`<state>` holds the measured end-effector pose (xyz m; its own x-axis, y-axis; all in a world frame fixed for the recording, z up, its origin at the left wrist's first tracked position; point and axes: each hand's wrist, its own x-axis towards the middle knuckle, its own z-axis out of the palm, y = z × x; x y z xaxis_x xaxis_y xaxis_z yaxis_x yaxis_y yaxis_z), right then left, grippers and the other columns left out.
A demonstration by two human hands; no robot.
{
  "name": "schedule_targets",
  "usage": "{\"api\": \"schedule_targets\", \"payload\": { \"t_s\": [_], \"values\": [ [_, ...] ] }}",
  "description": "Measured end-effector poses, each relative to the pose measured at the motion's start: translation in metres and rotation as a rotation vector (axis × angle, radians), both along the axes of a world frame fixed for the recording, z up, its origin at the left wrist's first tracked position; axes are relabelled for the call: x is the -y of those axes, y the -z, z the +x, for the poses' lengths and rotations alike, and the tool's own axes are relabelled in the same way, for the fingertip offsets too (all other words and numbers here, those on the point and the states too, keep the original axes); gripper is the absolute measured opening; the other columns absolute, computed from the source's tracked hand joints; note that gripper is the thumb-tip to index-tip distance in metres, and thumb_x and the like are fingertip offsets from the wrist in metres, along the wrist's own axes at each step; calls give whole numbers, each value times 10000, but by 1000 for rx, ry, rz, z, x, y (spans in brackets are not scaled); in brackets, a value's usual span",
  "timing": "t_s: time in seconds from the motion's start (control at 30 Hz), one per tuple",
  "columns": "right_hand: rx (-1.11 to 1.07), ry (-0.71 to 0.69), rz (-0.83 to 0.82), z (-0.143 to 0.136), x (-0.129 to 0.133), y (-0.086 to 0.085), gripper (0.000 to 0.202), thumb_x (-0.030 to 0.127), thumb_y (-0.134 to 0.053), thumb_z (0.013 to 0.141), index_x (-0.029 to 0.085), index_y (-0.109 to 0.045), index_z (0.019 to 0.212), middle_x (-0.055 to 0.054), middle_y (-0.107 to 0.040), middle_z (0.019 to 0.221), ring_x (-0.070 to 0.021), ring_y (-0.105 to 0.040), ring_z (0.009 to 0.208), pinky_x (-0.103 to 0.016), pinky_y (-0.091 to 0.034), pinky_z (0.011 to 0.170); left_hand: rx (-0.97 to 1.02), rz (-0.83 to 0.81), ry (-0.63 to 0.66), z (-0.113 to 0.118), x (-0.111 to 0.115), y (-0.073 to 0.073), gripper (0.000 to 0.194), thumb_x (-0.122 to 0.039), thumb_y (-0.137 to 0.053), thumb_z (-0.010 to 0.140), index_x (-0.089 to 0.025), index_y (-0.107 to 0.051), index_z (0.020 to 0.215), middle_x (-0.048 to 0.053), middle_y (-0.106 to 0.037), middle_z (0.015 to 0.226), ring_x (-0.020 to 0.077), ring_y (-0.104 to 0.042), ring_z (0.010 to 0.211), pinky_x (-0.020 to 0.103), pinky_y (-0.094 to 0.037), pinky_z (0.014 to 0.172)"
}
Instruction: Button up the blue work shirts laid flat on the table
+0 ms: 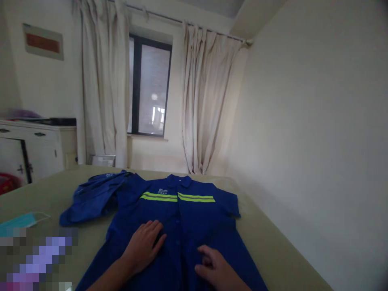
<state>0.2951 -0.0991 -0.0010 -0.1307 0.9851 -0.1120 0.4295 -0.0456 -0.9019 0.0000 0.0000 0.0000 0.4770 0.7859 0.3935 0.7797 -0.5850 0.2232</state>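
A dark blue short-sleeved work shirt lies spread face up, its collar toward the window and yellow-green reflective bands across the chest. My left hand rests flat on the shirt's left front, fingers stretched out. Over the right front is my right hand, fingers loosely curled and apart, with nothing visible in them; whether it touches the cloth I cannot tell. Beside the shirt's left sleeve lies another blue garment, bunched up. The shirt's lower hem is out of view.
The shirt lies on a bed-like surface with a greenish cover. A light blue face mask lies at its left, near a pixelated patch. A white cabinet stands at the far left; curtains flank the window. A bare wall runs along the right.
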Motion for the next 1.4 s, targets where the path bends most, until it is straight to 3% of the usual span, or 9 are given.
{"api": "schedule_targets", "payload": {
  "t_s": [0.23,0.37,0.6,0.83,0.97,1.03,1.13,1.3,1.4],
  "values": [
    [232,-29,183,5,-14,-34,420,530,-561,929,210,-699,1164,-64,-728,1035,-246,-665,984,-329,-494,891,-66,18,168,14,50,6,172,-307,-552,946,-290,-621,1102,40,-693,1147,251,-646,1039,391,-508,951],
    [508,31,304,9,-31,-38,506,475,-621,894,207,-642,1323,-118,-622,1379,-290,-552,1291,-388,-390,1113,-64,-93,228,20,63,-3,186,-422,-540,957,-290,-643,1036,39,-705,1071,241,-656,1001,380,-501,967],
    [692,-20,320,-12,-33,-17,443,311,-581,894,248,-666,1324,-100,-597,1458,-320,-529,1341,-468,-356,1146,-68,-372,244,55,44,-12,1175,-842,-662,686,-265,-234,1615,154,-263,1680,406,-247,1529,617,-147,1245],
    [522,-80,330,-6,-30,-32,319,260,-546,909,248,-739,1163,-64,-753,1196,-262,-678,1129,-369,-462,1029,-61,-191,117,89,35,-13,339,-352,-550,984,-390,-622,1314,44,-670,1273,300,-589,1212,523,-428,1033],
    [273,-143,281,5,-18,-47,375,443,-579,946,237,-705,1233,-72,-744,1203,-257,-680,1128,-367,-490,1012,-13,-141,142,89,38,-10,274,-169,-459,986,-276,-698,1072,51,-702,1084,268,-631,1067,434,-479,933],
    [233,-177,280,6,-8,-50,666,551,-701,855,222,-577,1421,-112,-617,1427,-301,-572,1310,-426,-413,1127,180,-189,162,89,41,-10,261,-158,-453,984,-257,-685,1052,47,-708,1057,243,-644,1028,390,-492,923],
    [262,-176,337,-3,6,-54,1197,503,-933,566,219,-357,1576,-140,-441,1584,-366,-442,1422,-488,-313,1204,592,-258,192,94,54,-28,235,-199,-440,1002,-243,-663,1062,46,-718,1048,214,-662,994,344,-514,917],
    [26,-95,479,-27,3,-84,430,335,-674,851,237,-661,1269,-56,-761,1130,-251,-707,977,-404,-548,939,707,-233,379,92,89,-86,302,-314,-489,1012,-292,-602,1291,61,-690,1247,230,-628,1173,386,-487,1056],
    [-92,45,550,-35,-7,-111,344,355,-710,797,198,-713,1103,-71,-761,1087,-280,-694,1001,-447,-550,951,554,-168,335,80,98,-99,875,-388,-770,822,-331,-314,1567,86,-459,1562,323,-435,1426,516,-369,1193]
  ]
}}
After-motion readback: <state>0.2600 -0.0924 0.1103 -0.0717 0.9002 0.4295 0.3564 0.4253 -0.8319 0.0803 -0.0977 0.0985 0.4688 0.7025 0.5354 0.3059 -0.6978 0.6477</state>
